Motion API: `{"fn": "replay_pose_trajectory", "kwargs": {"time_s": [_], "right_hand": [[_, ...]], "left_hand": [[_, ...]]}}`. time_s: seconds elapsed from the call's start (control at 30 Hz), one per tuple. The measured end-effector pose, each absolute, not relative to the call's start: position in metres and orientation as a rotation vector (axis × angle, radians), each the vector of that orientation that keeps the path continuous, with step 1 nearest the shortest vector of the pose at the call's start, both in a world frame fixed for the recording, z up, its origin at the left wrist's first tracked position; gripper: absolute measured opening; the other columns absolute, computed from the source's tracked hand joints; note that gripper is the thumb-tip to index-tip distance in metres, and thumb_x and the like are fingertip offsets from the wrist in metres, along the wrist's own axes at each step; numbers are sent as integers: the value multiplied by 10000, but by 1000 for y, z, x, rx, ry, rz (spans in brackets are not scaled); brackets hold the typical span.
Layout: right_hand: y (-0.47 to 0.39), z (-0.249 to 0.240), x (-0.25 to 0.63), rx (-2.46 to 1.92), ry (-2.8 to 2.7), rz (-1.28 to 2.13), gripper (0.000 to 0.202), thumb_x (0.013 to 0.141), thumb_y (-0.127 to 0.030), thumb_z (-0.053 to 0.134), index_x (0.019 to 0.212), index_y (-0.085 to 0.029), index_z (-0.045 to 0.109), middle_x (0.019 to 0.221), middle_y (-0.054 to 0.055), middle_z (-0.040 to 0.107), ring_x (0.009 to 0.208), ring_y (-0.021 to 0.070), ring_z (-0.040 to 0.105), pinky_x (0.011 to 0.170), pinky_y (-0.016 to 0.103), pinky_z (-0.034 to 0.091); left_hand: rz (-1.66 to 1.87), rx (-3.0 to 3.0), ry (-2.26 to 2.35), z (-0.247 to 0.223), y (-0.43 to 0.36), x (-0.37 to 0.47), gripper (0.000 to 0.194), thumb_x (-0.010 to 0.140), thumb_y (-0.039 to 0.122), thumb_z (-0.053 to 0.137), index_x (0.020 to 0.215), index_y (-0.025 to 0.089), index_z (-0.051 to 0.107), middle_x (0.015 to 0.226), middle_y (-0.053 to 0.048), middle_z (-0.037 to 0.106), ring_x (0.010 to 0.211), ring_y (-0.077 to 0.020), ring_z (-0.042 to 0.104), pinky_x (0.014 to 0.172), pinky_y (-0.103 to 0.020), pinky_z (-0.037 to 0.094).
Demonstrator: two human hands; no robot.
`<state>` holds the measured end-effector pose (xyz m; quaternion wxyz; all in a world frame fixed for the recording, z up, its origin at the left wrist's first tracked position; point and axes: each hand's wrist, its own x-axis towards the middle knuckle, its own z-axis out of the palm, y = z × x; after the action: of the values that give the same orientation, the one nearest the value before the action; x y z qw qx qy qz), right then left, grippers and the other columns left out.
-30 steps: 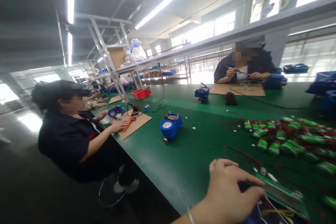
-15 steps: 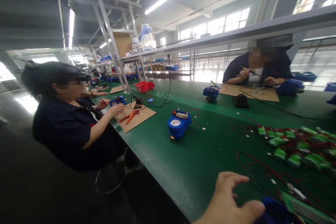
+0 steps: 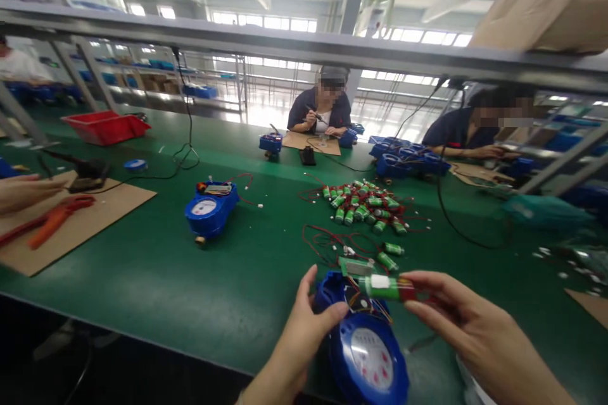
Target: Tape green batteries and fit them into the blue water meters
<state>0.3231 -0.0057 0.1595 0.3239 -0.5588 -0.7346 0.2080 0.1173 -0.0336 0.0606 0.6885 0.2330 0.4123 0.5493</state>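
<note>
Into view since a moment ago swings your right hand (image 3: 470,319), fingers closed on one green battery (image 3: 382,286) above one blue meter (image 3: 370,357), your left hand (image 3: 301,326) at its side, grip unclear, two loose batteries (image 3: 387,261) beyond, then one battery heap (image 3: 363,205).

Green tabletop (image 3: 156,291) under blue meters (image 3: 215,218), green batteries (image 3: 363,202), red bin (image 3: 105,131).

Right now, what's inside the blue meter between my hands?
Thin wires and a dark part with a white spot show inside the blue meter. The green cylinder in your right hand hides part of the opening; what lies behind it can't be seen.
</note>
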Motion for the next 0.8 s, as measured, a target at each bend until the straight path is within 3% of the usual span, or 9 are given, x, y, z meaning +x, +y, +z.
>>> {"fn": "replay_pose_trajectory", "kwargs": {"time_s": [0.1, 0.2, 0.37, 0.8], "right_hand": [[4, 168, 299, -1353, -2082, 688, 315, 791, -501, 663, 973, -245, 686, 869, 10, 700, 694, 188, 636, 618, 277, 533], [9, 169, 286, -1292, -2226, 648, 201, 820, -362, 667, 995, -263, 678, 944, 6, 670, 829, 200, 620, 733, 312, 501], [14, 171, 269, -1335, -2503, 461, 230, 816, -142, 701, 1013, -253, 664, 955, 15, 620, 898, 207, 591, 785, 345, 471], [17, 164, 241, -1407, -2733, 320, 227, 785, -128, 762, 994, -207, 726, 905, 31, 673, 912, 235, 609, 811, 357, 490]], "left_hand": [[1253, 470, 870, 63, -36, 122, 1129, 529, 336, 885, 1444, 151, 249, 1392, -196, 497, 1250, -312, 511, 1084, -394, 362], [1274, 432, 850, 64, -39, 125, 1068, 518, 276, 888, 1407, 156, 309, 1405, -179, 492, 1256, -304, 504, 1086, -392, 358], [1275, 386, 790, 65, -42, 124, 1057, 522, 224, 883, 1407, 176, 308, 1349, -176, 547, 1195, -287, 560, 1039, -383, 414], [1319, 333, 757, 62, -42, 125, 1127, 502, 176, 891, 1459, 156, 296, 1307, -180, 597, 1171, -300, 589, 1020, -404, 448]]}}
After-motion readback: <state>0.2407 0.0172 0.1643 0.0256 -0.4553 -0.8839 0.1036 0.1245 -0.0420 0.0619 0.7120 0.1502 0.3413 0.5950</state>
